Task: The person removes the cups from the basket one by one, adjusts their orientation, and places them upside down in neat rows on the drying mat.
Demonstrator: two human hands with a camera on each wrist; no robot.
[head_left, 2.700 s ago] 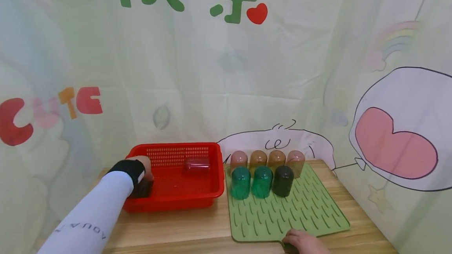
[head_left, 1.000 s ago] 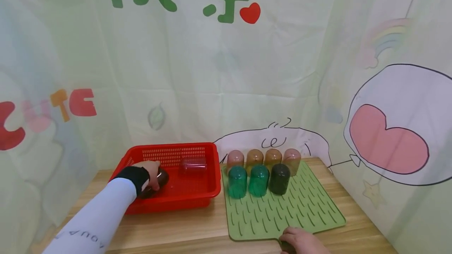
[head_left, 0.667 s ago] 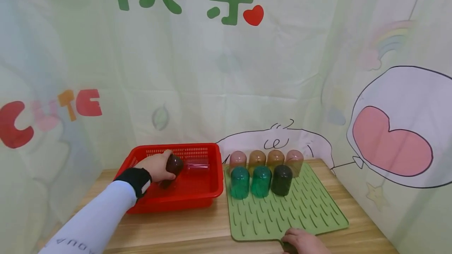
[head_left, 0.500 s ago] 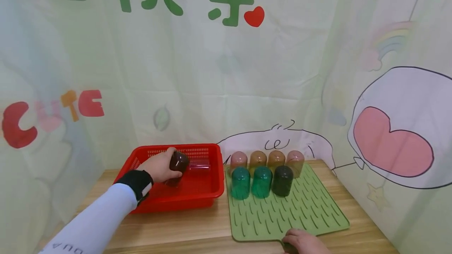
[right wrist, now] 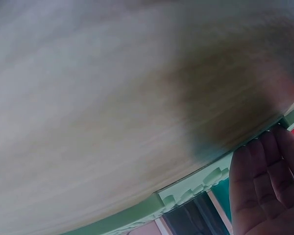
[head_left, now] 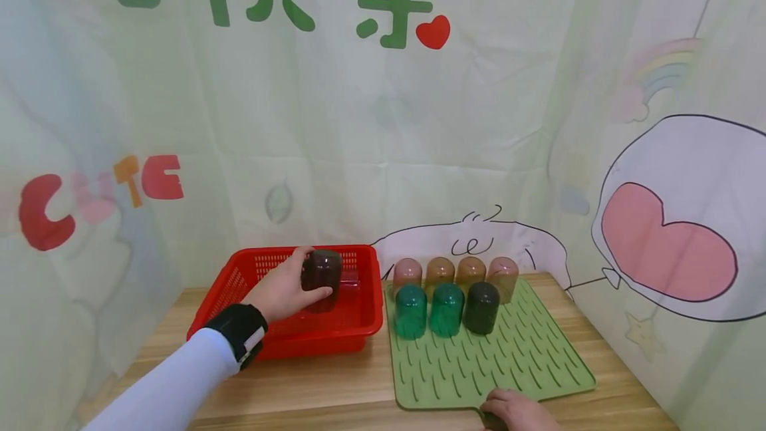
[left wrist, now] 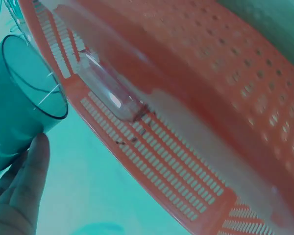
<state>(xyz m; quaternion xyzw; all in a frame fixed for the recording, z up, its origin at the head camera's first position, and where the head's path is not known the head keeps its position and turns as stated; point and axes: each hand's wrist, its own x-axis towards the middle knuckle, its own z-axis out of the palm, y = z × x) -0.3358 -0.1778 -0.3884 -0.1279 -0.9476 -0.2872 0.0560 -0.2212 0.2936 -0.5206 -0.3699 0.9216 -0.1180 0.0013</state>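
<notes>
My left hand [head_left: 287, 291] holds a dark see-through cup [head_left: 320, 271] above the red basket [head_left: 311, 334], thumb on the near side. In the left wrist view the cup [left wrist: 22, 98] has a teal tint and its open rim points towards the basket. One pinkish clear cup [head_left: 350, 279] lies on its side in the basket. At the front edge of the green mat [head_left: 443, 378], my right hand [head_left: 519, 411] pinches the mat's small tab; the right wrist view shows the fingers [right wrist: 262, 186] at that edge, the thumb unclear.
Upside-down cups stand in two rows on the mat's back left: pink and amber ones behind, two green cups [head_left: 411, 311] and a dark cup [head_left: 481, 308] in front. A wooden table [head_left: 311, 391] lies beneath. A printed curtain [head_left: 335, 118] hangs behind.
From the basket's left part my left hand has moved right and upwards, lifting the dark cup and turning it. The right hand stays at the mat's tab.
</notes>
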